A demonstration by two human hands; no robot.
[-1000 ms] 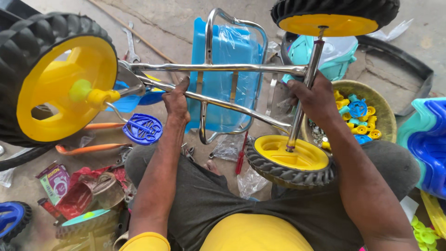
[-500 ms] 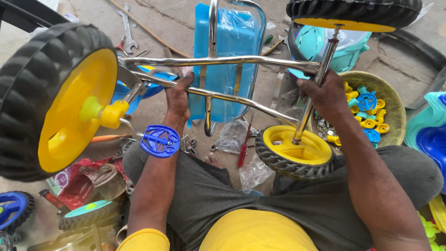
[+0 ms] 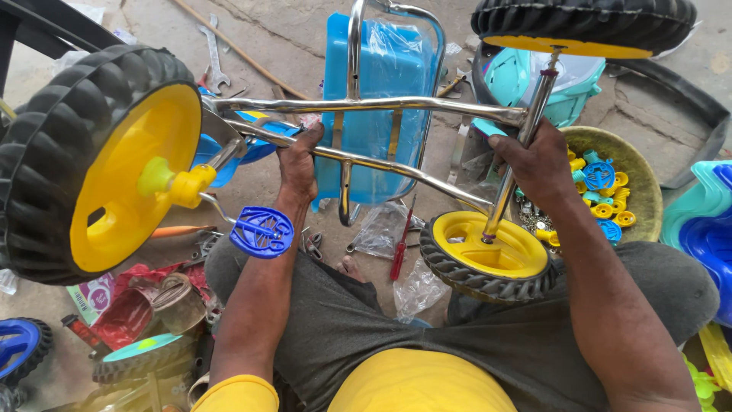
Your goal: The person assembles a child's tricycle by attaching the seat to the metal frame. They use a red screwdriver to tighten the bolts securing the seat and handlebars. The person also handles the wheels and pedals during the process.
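Frame: a chrome tube frame (image 3: 396,103) of a child's tricycle is held over the person's lap, lying on its side, with wheels at both ends.
Left hand: the left hand (image 3: 299,164) wraps around the lower chrome bar (image 3: 381,164) near the front fork; the grip is closed on this bar.
Right hand: the right hand (image 3: 537,164) clasps the rear axle rod (image 3: 526,126), which runs tilted between the two rear wheels; the grip is closed on the rod.
Front wheel: a large front wheel (image 3: 99,160) with black tyre and yellow hub sits at the left, with a yellow crank stub at its centre.
Pedal: a blue pedal (image 3: 261,231) hangs just beside the left forearm.
Rear wheels: one rear wheel (image 3: 484,255) rests against the right thigh; the upper rear wheel (image 3: 583,23) is at the top edge of the view.
Seat: a blue plastic seat (image 3: 389,84) wrapped in clear film lies behind the frame.
Bowl: an olive bowl (image 3: 648,183) with small blue and yellow plastic parts stands on the floor, right of the right hand.
Tools: a red-handled screwdriver (image 3: 400,248) lies on the floor between the knees; a spanner (image 3: 214,57) lies beyond the front wheel.
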